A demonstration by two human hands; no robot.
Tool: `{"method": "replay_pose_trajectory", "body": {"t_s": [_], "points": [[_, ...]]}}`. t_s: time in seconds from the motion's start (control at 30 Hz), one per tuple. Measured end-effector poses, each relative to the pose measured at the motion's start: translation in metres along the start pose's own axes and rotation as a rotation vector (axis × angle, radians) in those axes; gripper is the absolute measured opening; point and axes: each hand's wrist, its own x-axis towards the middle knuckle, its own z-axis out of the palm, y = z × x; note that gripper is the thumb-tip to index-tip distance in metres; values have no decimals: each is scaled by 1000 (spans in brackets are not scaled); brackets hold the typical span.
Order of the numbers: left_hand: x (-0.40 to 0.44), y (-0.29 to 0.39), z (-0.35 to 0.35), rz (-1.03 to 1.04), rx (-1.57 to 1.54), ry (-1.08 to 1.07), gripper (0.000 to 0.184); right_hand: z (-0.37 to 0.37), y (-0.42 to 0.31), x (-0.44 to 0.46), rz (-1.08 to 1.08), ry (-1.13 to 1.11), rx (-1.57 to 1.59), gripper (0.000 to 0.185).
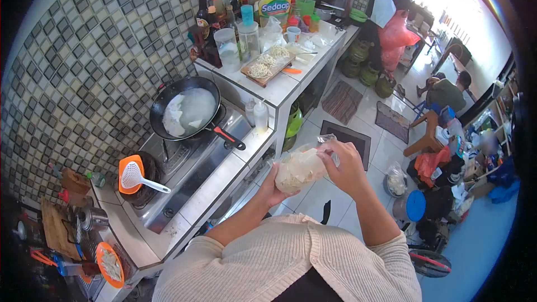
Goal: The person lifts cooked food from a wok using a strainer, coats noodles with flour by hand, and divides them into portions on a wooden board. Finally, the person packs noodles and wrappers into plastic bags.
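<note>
A clear plastic bag with pale contents [300,171] is held in front of my chest. My left hand [272,189] is wrapped round its lower left side. At its upper right, my right hand [342,163] has its fingers bent at the bag's mouth, pinching the plastic. To the left, a black pan [193,113] with whitish liquid and pale pieces sits on the stove [210,162]. A white slotted ladle [134,176] lies on an orange dish [124,185] over the other burner.
On the tiled counter [285,89] stand bottles, jars and a wooden board [263,81] with noodles. An orange plate [99,263] with pale pieces is at lower left. The red-and-black pan handle [229,137] juts toward the counter edge. A person [446,94] sits at the far right.
</note>
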Motion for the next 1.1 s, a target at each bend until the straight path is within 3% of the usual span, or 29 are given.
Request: {"method": "replay_pose_trajectory", "body": {"t_s": [0.07,0.13,0.27,0.33,0.37,0.43,0.53,0.57,0.63,0.73,0.77,0.83,0.97,1.1], "points": [[-3,4,1,16,24,43,70,0,1,0,35,-21,18,10],[-6,6,0,59,15,-11,70,2,3,1,242,-45,315,11],[-13,7,-5,61,7,3,74,-3,9,3,330,-195,541,13],[-17,8,-7,49,19,-33,79,1,23,-1,426,-311,859,17],[-18,7,-8,47,20,-33,79,3,27,-4,427,-309,859,17],[-21,5,-14,36,-13,-37,83,12,36,-10,579,-210,1430,19],[-21,1,-37,6,-112,-126,82,25,52,-21,599,-293,1545,21],[-22,0,-45,13,-116,-125,82,34,50,-23,599,-302,1544,21],[-26,-1,-63,14,-180,-165,76,56,39,-28,667,-209,915,31],[-41,0,-91,37,-93,-137,70,104,44,-43,716,-505,532,29],[-47,-1,-98,44,-96,-134,70,125,49,-48,712,-512,532,29],[-60,-3,-111,35,-133,149,64,165,61,-54,486,-539,309,24],[-83,-7,-151,129,-236,335,60,230,74,-51,339,-493,281,21],[-110,10,-182,365,-371,467,53,253,62,-34,547,-541,493,21]]}}
